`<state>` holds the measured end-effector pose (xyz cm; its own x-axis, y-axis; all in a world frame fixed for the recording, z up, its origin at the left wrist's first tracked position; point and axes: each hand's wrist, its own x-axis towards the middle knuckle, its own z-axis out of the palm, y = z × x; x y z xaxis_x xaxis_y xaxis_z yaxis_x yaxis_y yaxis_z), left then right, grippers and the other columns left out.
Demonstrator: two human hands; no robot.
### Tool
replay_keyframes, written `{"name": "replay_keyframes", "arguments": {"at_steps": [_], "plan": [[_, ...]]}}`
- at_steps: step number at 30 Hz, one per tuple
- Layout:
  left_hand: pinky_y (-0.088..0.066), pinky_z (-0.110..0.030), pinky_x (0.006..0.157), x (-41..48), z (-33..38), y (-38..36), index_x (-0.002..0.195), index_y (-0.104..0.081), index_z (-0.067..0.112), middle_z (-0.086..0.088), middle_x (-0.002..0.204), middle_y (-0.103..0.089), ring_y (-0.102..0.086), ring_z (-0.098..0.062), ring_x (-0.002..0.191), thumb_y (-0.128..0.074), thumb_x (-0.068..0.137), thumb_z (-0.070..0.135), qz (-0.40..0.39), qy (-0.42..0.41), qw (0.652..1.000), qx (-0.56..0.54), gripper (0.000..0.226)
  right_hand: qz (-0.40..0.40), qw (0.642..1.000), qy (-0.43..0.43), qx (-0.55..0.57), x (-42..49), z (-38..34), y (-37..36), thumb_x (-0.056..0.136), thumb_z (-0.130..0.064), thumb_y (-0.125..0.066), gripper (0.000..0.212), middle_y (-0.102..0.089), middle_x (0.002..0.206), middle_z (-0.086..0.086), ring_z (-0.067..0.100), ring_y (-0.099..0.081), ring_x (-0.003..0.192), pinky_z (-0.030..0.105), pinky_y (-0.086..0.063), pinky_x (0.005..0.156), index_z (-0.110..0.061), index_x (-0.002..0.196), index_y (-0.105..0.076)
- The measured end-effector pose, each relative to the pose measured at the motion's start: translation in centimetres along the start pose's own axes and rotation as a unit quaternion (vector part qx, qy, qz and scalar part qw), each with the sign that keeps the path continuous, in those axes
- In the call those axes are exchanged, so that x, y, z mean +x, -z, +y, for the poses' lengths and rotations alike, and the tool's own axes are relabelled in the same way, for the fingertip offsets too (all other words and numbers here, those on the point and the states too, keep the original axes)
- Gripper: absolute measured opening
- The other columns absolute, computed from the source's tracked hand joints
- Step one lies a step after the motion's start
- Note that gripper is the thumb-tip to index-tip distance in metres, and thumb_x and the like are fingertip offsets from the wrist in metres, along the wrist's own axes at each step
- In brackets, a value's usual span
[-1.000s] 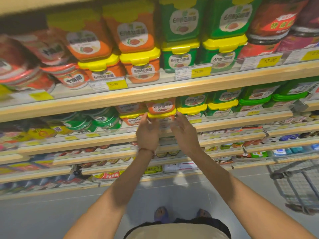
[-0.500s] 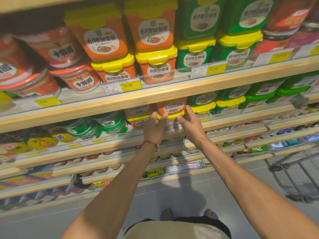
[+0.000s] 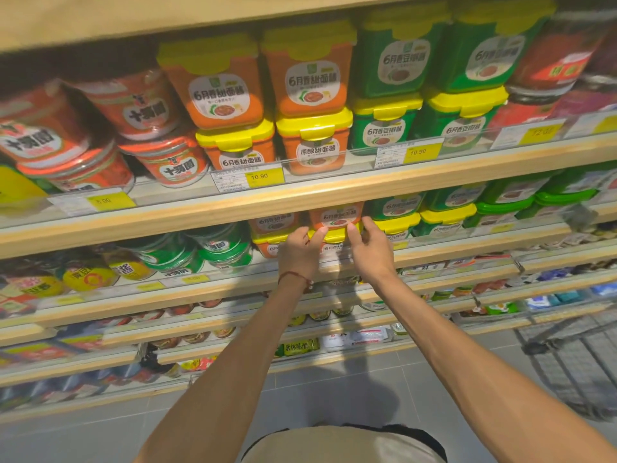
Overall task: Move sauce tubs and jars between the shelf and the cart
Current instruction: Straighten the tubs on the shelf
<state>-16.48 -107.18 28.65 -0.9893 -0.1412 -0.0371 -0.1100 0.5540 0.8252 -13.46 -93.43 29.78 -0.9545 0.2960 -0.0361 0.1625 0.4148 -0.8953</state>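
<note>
On the second shelf, an orange sauce tub with a yellow lid sits between my hands, under another orange tub. My left hand presses the lid's left side with thumb and fingers. From the right, my right hand clasps the same lid. The hands and the shelf rail hide most of the gripped tub's body. More orange tubs stand just to the left, green tubs to the right.
The top shelf carries large orange and green tubs and red jars. Green jars stand left of my hands. A wire cart stands on the grey floor at the lower right. Lower shelves hold small packets.
Both hands have risen and closed in on the yellow-lidded tub. The view has tilted upward, so more of the top shelf shows.
</note>
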Motion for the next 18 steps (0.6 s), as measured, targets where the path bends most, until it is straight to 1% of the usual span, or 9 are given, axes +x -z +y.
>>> {"name": "replay_keyframes", "arguments": {"at_steps": [3,5,6,7,9,11,13,15,18], "plan": [[-0.032,-0.032,0.072,0.0,0.3,0.1,0.096,-0.067,0.013,-0.006,0.084,-0.058,-0.050,-0.025,0.087,-0.059,0.099,0.044,0.008,-0.004,1.000,0.011,0.032,0.001,1.000,0.002,-0.021,0.1,-0.3,0.1,0.110,-0.030,-0.048,0.044,-0.067,0.122,0.023,0.041,-0.059,0.116,0.044,-0.044,0.094,0.004,0.137,-0.053],[-0.031,-0.031,0.072,-0.1,0.4,0.2,0.080,-0.055,0.023,0.004,0.072,-0.048,-0.046,-0.023,0.086,-0.058,0.100,0.044,0.015,-0.004,1.000,0.013,0.029,-0.006,0.999,-0.005,-0.031,0.3,-0.3,-0.1,0.111,-0.030,-0.047,0.042,-0.067,0.126,0.020,0.040,-0.058,0.121,0.042,-0.044,0.095,0.000,0.140,-0.052],[-0.030,-0.032,0.072,-0.2,0.5,0.2,0.074,-0.047,0.026,0.006,0.069,-0.042,-0.044,-0.023,0.085,-0.058,0.101,0.043,0.019,-0.003,1.000,0.018,0.033,-0.010,0.999,-0.010,-0.035,0.3,-0.4,-0.2,0.111,-0.030,-0.047,0.043,-0.067,0.126,0.019,0.040,-0.057,0.121,0.043,-0.044,0.096,-0.002,0.142,-0.051],[-0.030,-0.032,0.071,-0.3,0.6,0.1,0.073,-0.046,0.026,0.005,0.068,-0.042,-0.043,-0.023,0.084,-0.057,0.101,0.043,0.021,-0.003,1.000,0.023,0.035,-0.013,0.999,-0.011,-0.036,0.3,-0.3,-0.3,0.111,-0.031,-0.047,0.042,-0.068,0.124,0.017,0.040,-0.057,0.120,0.043,-0.044,0.096,-0.005,0.143,-0.051],[-0.026,-0.034,0.066,-0.6,0.6,0.0,0.081,-0.056,0.015,0.000,0.068,-0.045,-0.045,-0.026,0.080,-0.056,0.101,0.043,0.031,-0.012,0.999,0.021,0.035,-0.018,0.999,-0.011,-0.031,0.4,0.0,-0.5,0.110,-0.030,-0.048,0.038,-0.069,0.114,0.011,0.038,-0.061,0.111,0.042,-0.047,0.091,-0.009,0.141,-0.052],[-0.021,-0.036,0.062,-1.0,0.6,-0.3,0.082,-0.054,0.012,-0.001,0.065,-0.043,-0.045,-0.026,0.075,-0.057,0.101,0.040,0.038,-0.017,0.999,0.011,0.034,-0.026,0.999,-0.007,-0.022,0.4,0.1,-0.4,0.109,-0.027,-0.051,0.029,-0.069,0.106,0.006,0.034,-0.063,0.103,0.040,-0.047,0.086,-0.012,0.133,-0.055],[-0.023,-0.035,0.062,-1.1,0.2,-0.4,0.083,-0.053,0.012,0.000,0.065,-0.042,-0.043,-0.025,0.072,-0.060,0.099,0.036,0.029,-0.012,0.999,0.002,0.030,-0.038,0.999,-0.012,-0.013,0.4,0.2,-0.3,0.108,-0.025,-0.052,0.026,-0.071,0.107,0.006,0.033,-0.065,0.102,0.040,-0.050,0.087,-0.014,0.131,-0.055],[-0.029,-0.031,0.065,-1.0,-0.2,-0.5,0.094,-0.059,0.008,0.001,0.069,-0.045,-0.045,-0.022,0.076,-0.062,0.097,0.037,-0.005,0.004,1.000,-0.005,0.029,-0.052,0.998,-0.017,-0.013,0.4,0.5,-0.2,0.107,-0.025,-0.053,0.032,-0.071,0.114,0.005,0.032,-0.064,0.108,0.045,-0.053,0.095,-0.018,0.138,-0.052],[-0.039,-0.025,0.071,-1.7,-0.6,-0.2,0.130,-0.062,0.006,0.000,0.088,-0.061,-0.056,-0.019,0.088,-0.057,0.092,0.045,-0.036,0.021,0.999,-0.032,0.054,-0.069,0.997,-0.038,0.009,-0.3,0.5,-0.2,0.105,-0.025,-0.056,0.050,-0.067,0.133,0.003,0.027,-0.061,0.123,0.050,-0.049,0.108,-0.027,0.153,-0.041]]}}
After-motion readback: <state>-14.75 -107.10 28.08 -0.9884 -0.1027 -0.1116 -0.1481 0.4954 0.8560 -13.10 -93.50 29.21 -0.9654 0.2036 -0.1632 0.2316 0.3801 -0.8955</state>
